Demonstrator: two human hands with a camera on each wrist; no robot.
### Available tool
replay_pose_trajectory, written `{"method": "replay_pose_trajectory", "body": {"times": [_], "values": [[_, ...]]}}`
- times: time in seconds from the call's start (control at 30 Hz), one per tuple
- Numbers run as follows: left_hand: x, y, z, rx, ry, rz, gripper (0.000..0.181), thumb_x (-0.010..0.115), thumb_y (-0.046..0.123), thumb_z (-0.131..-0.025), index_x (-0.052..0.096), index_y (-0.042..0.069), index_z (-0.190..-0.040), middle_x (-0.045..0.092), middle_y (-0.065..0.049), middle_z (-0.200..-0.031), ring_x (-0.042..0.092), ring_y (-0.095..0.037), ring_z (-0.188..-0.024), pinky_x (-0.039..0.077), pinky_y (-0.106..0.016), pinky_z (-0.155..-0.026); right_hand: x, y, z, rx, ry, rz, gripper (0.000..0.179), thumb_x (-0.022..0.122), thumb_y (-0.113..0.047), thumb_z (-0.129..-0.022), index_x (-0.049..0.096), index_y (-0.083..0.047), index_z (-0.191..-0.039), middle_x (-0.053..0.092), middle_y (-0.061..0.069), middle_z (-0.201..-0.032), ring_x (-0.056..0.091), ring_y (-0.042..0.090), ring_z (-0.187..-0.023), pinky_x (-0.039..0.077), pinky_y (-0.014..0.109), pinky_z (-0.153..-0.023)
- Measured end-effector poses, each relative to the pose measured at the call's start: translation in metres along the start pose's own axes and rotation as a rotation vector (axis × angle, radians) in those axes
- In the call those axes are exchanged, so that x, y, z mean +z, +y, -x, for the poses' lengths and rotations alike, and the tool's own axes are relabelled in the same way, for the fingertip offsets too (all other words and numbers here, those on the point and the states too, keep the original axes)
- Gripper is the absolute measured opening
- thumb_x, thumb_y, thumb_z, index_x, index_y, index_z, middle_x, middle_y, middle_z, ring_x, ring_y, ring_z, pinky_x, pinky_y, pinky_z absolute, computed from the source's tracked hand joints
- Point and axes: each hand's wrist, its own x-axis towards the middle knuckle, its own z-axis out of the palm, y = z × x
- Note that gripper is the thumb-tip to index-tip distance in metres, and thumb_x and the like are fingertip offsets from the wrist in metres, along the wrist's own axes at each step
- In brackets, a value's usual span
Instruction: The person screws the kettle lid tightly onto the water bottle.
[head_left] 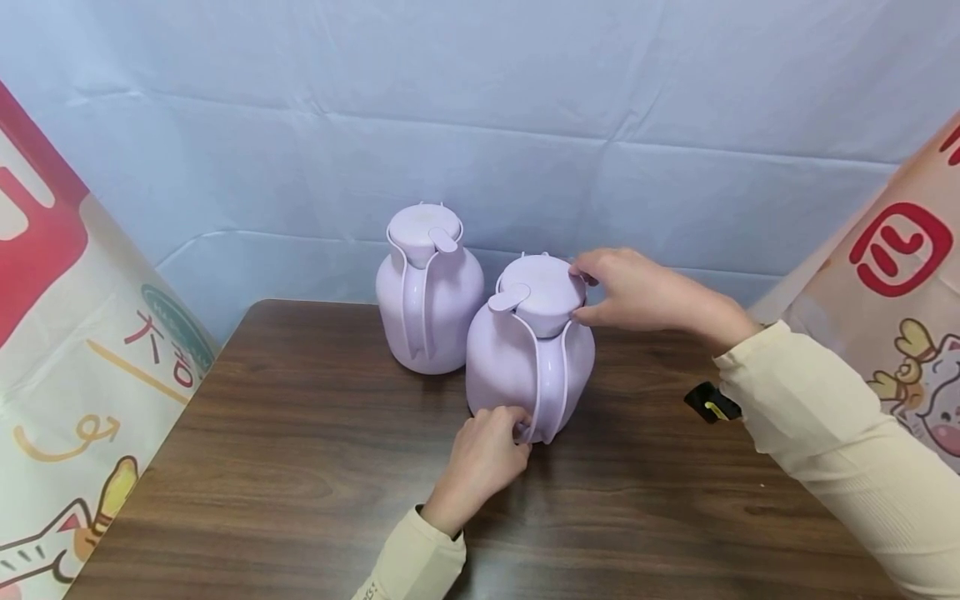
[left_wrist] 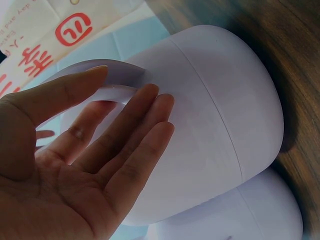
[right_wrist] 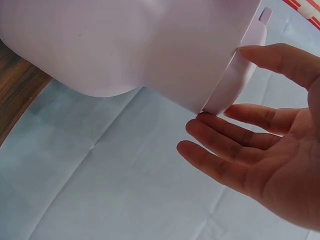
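Note:
Two lilac vacuum jugs stand upright on the table. The nearer jug (head_left: 495, 367) has its handle (head_left: 552, 387) facing the front and a round lid (head_left: 547, 279) on top. My left hand (head_left: 487, 454) is low at this handle; in the left wrist view its thumb and fairly straight fingers lie loosely about the handle, fingertips at the jug's body. From the right side, my right hand (head_left: 637, 287) pinches the lid's edge between thumb and fingertips, as the right wrist view also shows. The other jug (head_left: 450, 292) stands behind to the left, its lid (head_left: 423, 223) on.
The brown wood-grain table (head_left: 300, 450) reaches back to a pale blue cloth backdrop (head_left: 487, 125). Printed panels flank the table at left (head_left: 75, 375) and right (head_left: 892, 333). A small black item (head_left: 708, 402) shows beside the right sleeve.

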Motion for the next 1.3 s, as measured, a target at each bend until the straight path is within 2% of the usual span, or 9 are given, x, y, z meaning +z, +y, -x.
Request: {"method": "replay_pose_trajectory", "body": {"times": [0.17,0.3,0.53,0.87,1.3], "values": [[0.0006,-0.0003,0.0000,0.001,-0.001,-0.002,0.018,0.067,0.005,-0.070,0.068,0.013,-0.086,0.058,0.006,-0.065,0.048,-0.011,-0.053,0.041,-0.027,-0.052,0.0006,-0.0007,0.0003,-0.004,0.017,0.026,0.029,0.070,-0.014,-0.073,0.058,0.003,-0.094,0.057,0.010,-0.084,0.052,0.028,-0.080,0.042,0.043,-0.075],[0.0004,-0.0002,0.0004,0.002,0.000,-0.002,0.018,0.067,0.005,-0.070,0.068,0.013,-0.086,0.059,0.004,-0.066,0.049,-0.012,-0.054,0.041,-0.028,-0.052,0.0011,-0.0007,0.0006,0.003,0.026,0.028,0.030,0.070,-0.013,-0.072,0.059,0.003,-0.095,0.058,0.010,-0.085,0.053,0.028,-0.082,0.042,0.043,-0.076],[0.0004,-0.0004,0.0008,0.001,0.003,-0.007,0.017,0.067,0.005,-0.070,0.068,0.013,-0.085,0.058,0.005,-0.065,0.049,-0.012,-0.054,0.041,-0.028,-0.051,0.0008,-0.0004,-0.0004,0.026,-0.023,0.007,0.052,0.067,-0.012,-0.074,0.051,0.007,-0.120,0.058,0.020,-0.111,0.055,0.033,-0.101,0.041,0.046,-0.085],[0.0005,-0.0004,0.0011,0.003,0.007,-0.006,0.017,0.068,0.006,-0.070,0.069,0.013,-0.085,0.059,0.005,-0.064,0.050,-0.013,-0.054,0.041,-0.028,-0.051,0.0028,0.0037,-0.0056,0.011,-0.057,0.002,0.062,0.062,-0.008,-0.073,0.042,0.007,-0.130,0.048,0.022,-0.129,0.043,0.037,-0.119,0.033,0.047,-0.096],[-0.0002,-0.0013,-0.0004,0.000,0.007,0.001,0.017,0.068,0.006,-0.070,0.069,0.013,-0.085,0.057,0.006,-0.063,0.049,-0.012,-0.053,0.040,-0.027,-0.050,0.0020,0.0042,-0.0057,0.009,-0.046,-0.003,0.058,0.062,-0.009,-0.074,0.045,0.010,-0.126,0.050,0.025,-0.124,0.045,0.038,-0.116,0.035,0.048,-0.094]]}}
